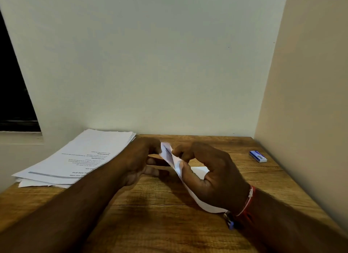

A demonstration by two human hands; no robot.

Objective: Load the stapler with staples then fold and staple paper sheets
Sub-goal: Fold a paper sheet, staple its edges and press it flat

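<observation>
Hands over a wood-grain table (169,230), seen from above and behind. Both of mine meet at centre on one folded sheet (176,161) of white paper.

My R hand (212,174) has thumb and forefinger curled in and pinched on the sheet's edge, approx. midway along its length. The other fingers arch loosely above it. My L hand (140,159) comes in from the left w/ fingers curled round the sheet's far end, holding it up. Its thumb is hidden behind the hand.

The sheet is tilted. Its far end is raised off the table between the hands, and its near end runs down under my R palm to the tabletop by the wrist. Faint print shows on the raised end, too blurred to read.

Red thread (248,200) circles my R wrist. Just beside it a small metal-and-blue object (229,220) pokes out from under the wrist; can't tell what it is.

Paper stack (81,158), printed text upside down to me, lies at the far-left corner of the table, w/ my L forearm crossing in front of it. Staple box (258,156), small, blue and white, lies flat near the far-right edge, well apart from both hands.

Plain pale wall (169,64) behind, dark window opening (13,83) at left.
</observation>
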